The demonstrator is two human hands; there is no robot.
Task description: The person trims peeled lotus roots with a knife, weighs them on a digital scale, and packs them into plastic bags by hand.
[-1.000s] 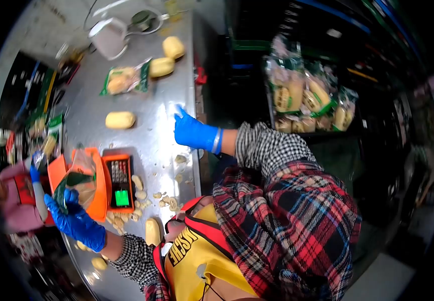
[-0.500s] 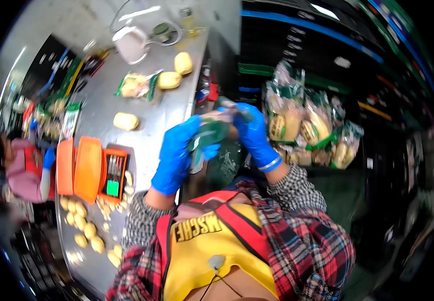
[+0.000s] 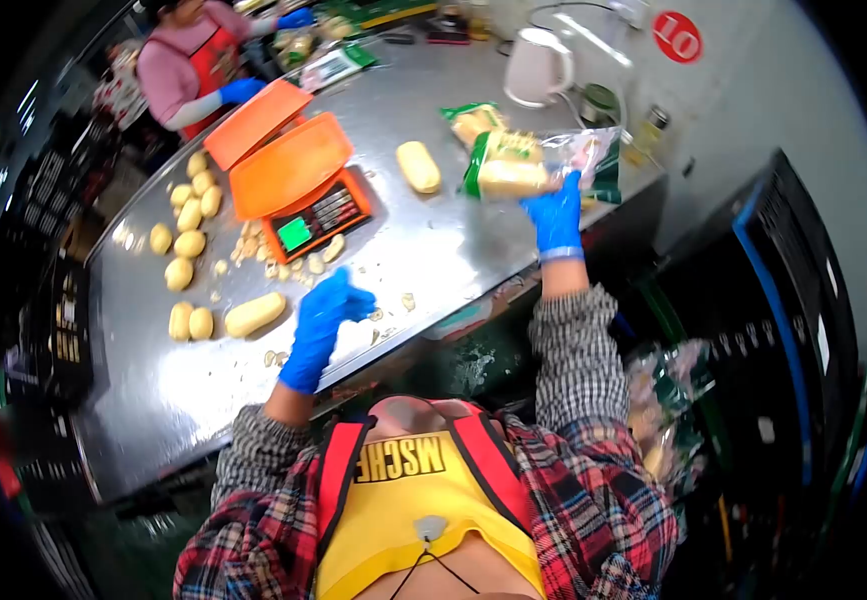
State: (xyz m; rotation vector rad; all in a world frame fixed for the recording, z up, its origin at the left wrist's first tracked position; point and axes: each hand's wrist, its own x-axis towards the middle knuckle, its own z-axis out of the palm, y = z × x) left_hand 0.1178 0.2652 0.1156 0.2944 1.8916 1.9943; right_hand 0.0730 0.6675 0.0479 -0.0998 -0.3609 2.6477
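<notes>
Green-printed plastic bag (image 3: pixel 513 170) is met at its near edge by the blue-gloved right hand (image 3: pixel 556 215); its fingers are drawn close together, but whether any film is pinched cannot be told. Pale yellow, rounded contents are bunched in the bag's left part and are bordered by bright green print. Toward the right, clear, crinkled film is seen, tinted pinkish and ended with darker green. The bag is placed at the right part of the steel table (image 3: pixel 468 235), and a second bag (image 3: pixel 475 120) is partly overlapped by it.

By the gloved left hand (image 3: pixel 323 325), fingers partly bent and spread, nothing is held; it is poised over the table's near edge, beside an elongated yellow tuber (image 3: pixel 255 315). Farther out, an orange scale (image 3: pixel 315 222) with a lit green display is surrounded by trimmings (image 3: pixel 253 243), and smaller tubers (image 3: pixel 190 243) are scattered leftward. A kettle (image 3: pixel 535 70) is stood behind the bags.
</notes>
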